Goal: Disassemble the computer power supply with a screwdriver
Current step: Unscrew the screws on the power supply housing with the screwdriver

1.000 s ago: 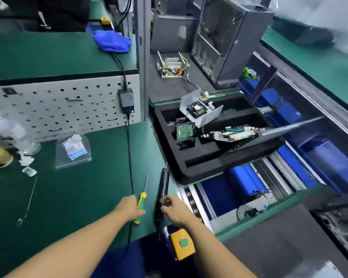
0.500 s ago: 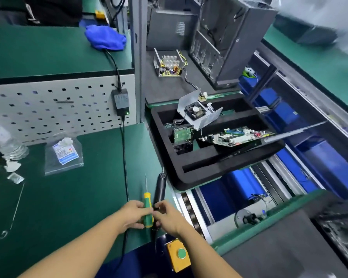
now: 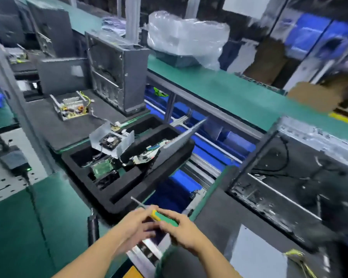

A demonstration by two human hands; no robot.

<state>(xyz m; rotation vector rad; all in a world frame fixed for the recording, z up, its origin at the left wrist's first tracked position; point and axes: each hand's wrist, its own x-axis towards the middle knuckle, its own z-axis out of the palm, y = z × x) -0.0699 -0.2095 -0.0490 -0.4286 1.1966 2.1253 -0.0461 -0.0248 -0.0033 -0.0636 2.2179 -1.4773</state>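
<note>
The power supply point(image 3: 71, 108), its lid off and its coils and heatsink exposed, is seen on the grey mat point(image 3: 54, 129) at the back of the bench, well apart from the hands. The screwdriver point(image 3: 166, 217) is gripped by its green handle in the right hand point(image 3: 182, 232), with the shaft pointed up and to the left. The left hand point(image 3: 134, 225) is laid against the yellow collar; whether it grips cannot be told through the blur. Just beyond the tip, a black foam tray point(image 3: 129, 190) is set, in which a metal cover point(image 3: 111, 140) with a fan and circuit boards are held. A black electric driver point(image 3: 92, 225) is laid on the green bench point(image 3: 38, 227) left of the hands. A computer case point(image 3: 117, 77) is stood upright just right of the power supply.
</note>
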